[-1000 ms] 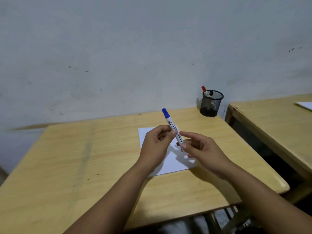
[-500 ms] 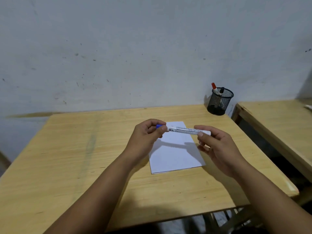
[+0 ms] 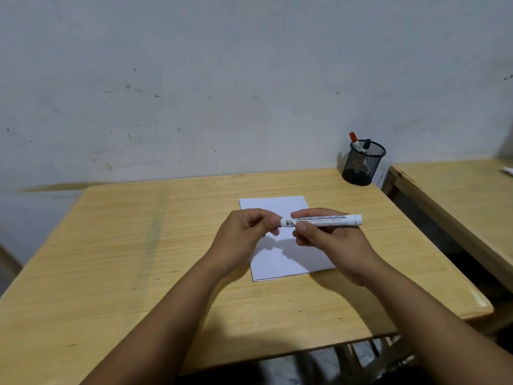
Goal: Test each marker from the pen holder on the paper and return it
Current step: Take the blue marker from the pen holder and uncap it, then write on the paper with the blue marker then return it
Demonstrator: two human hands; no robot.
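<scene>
Left hand (image 3: pixel 244 234) pinches the cap, right hand (image 3: pixel 330 237) grips the marker (image 3: pixel 322 220) barrel above the paper (image 3: pixel 277 207); pull straight apart, barrel steady.

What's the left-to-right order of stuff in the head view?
left hand → marker → right hand → pen holder → second table. Paper left out: it lies under both hands.
</scene>
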